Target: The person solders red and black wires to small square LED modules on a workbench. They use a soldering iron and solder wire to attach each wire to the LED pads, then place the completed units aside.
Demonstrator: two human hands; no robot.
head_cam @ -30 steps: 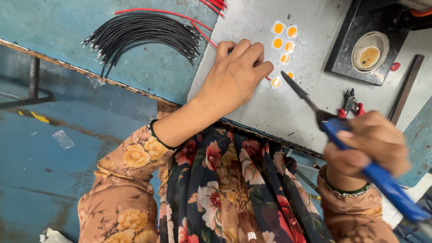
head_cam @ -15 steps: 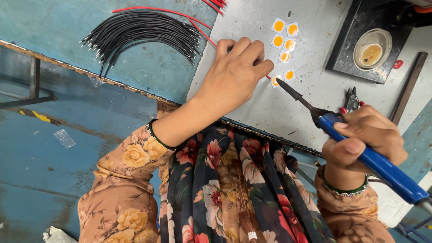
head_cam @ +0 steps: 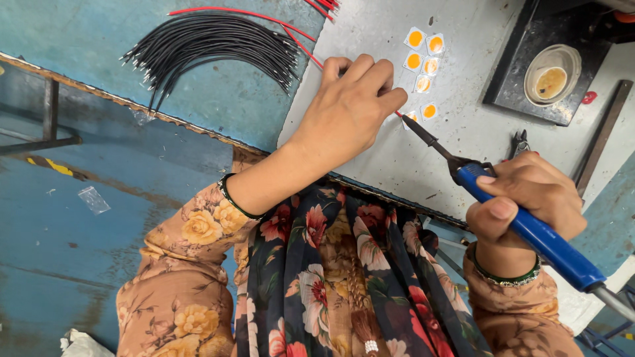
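Small electronics assembly workshop, probably: scuffed grey metal bench (head_cam: 463,132), bundle of cut black wires (head_cam: 211,46) upper left, soldering iron (head_cam: 529,225) at right, yellow LED chips (head_cam: 423,66) top centre.

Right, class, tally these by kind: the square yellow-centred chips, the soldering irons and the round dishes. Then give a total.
Square yellow-centred chips: 7 (one partly hidden at the iron's tip)
Soldering iron: 1, held in the right hand
Round dish: 1
Total: 9

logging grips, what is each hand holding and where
Right hand grips the soldering iron by its blue handle; left hand pinches a red wire near its end.
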